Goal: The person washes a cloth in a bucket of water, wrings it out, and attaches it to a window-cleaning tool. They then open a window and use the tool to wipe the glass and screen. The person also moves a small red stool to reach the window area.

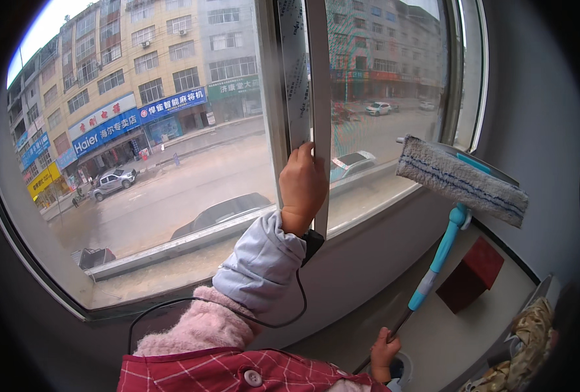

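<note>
My left hand [303, 188] reaches up to the upright frame [321, 122] of a sliding window, its fingers curled at the frame's edge beside a strip of printed protective film [295, 78]. Low on the right, my right hand [385, 354] is closed around the dark pole of a window squeegee mop [435, 255]. The mop's turquoise neck slants up to a wide head with a grey fleece pad [461, 179] striped in blue. That head is in front of the wall and the window's right corner. A black cable [302, 294] hangs by my left wrist.
A dusty window sill [172, 268] runs below the glass. On the floor at the right stands a dark red box [471, 274]. Camouflage-patterned cloth [530, 338] lies at the lower right. Partly hidden behind my right hand is a round container [406, 367]. Beyond the glass is a street.
</note>
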`<state>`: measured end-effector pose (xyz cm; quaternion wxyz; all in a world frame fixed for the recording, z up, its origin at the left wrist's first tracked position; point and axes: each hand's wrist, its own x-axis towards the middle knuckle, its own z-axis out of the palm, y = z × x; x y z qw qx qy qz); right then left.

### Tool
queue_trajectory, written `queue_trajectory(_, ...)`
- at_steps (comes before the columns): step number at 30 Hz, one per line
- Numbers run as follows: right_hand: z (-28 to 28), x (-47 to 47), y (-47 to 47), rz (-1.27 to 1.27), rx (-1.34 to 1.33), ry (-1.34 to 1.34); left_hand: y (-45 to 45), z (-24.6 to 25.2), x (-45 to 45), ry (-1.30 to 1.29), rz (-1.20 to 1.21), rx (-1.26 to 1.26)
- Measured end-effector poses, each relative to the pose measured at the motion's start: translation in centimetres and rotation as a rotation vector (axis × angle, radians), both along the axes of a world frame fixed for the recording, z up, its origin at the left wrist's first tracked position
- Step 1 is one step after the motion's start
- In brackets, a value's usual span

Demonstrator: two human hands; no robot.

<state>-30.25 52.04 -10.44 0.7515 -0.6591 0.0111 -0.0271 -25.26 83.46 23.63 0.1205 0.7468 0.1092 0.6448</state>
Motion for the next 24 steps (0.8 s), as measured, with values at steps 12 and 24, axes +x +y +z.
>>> queue_trajectory(12, -0.9, -1.6, -1.0, -0.068, -0.13, -0.274, -0.6, 0.5, 0.1, -0.134, 0.023, 0.004)
queue_trajectory(24, -0.7, 0.0, -1.9, -0.178, -0.206, -0.268, 1.1, -1.4, -6.3, -0.046, -0.094, 0.063)
